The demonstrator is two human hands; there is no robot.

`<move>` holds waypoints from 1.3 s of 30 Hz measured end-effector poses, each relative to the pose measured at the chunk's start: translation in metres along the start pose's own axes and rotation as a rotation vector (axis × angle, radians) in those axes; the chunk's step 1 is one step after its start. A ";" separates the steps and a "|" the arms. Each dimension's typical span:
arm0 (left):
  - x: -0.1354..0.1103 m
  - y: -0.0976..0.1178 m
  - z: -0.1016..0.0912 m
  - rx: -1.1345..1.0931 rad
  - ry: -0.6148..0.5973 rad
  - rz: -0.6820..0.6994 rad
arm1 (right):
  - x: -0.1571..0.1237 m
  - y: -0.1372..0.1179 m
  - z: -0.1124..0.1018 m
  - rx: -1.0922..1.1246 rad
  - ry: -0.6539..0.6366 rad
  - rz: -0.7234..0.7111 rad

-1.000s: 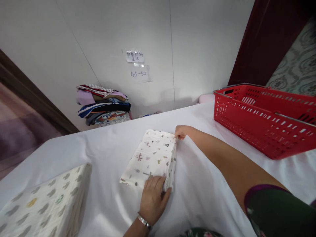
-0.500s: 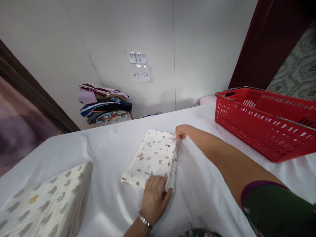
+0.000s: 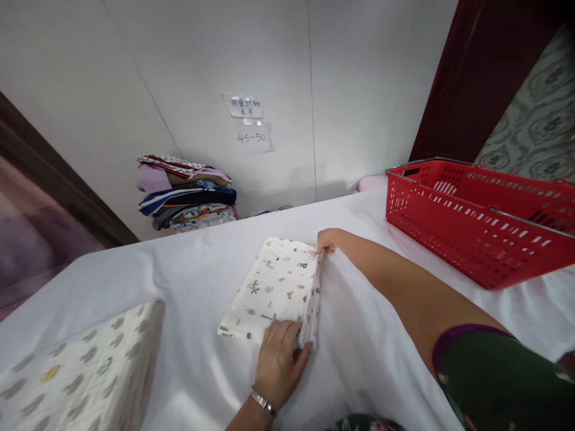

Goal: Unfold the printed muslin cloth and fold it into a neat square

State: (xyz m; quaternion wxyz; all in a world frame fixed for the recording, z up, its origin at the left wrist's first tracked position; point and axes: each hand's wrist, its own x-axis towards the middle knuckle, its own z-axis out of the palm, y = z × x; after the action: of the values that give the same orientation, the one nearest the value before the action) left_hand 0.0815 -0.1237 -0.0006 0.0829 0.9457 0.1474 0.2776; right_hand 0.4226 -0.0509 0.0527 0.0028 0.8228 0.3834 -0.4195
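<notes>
A folded white cloth with small printed plants and figures lies flat on the white-covered table. My left hand, with a silver bracelet on its wrist, grips the near right corner, fingers on top and thumb at the layered edge. At the far right corner, my right hand pinches the cloth's edge. Several layers show along the right side between the two hands. To the left lies a thicker folded cloth with grey spots, cut off by the view's edge.
A red plastic basket with metal handles stands on the table at the right. Beyond the far edge, a pile of folded fabrics rests against the wall. Two paper signs hang there. A curtain is at the left.
The view has shifted slightly, so the basket and fabric pile appear a little further left. Both hands keep their hold on the printed cloth, which looks nearly unchanged.
</notes>
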 end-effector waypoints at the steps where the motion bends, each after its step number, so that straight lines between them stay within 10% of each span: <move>1: 0.000 0.000 0.000 -0.003 0.004 0.002 | -0.001 0.000 0.000 -0.002 -0.004 0.009; 39: 0.002 -0.003 0.002 0.005 0.027 0.024 | -0.018 -0.004 0.002 0.177 -0.062 -0.020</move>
State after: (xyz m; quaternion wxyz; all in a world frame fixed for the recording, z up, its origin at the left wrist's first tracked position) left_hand 0.0837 -0.1199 -0.0018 0.0755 0.9437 0.1379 0.2911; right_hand 0.4120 -0.0600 0.0649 -0.0621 0.8026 0.3526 -0.4771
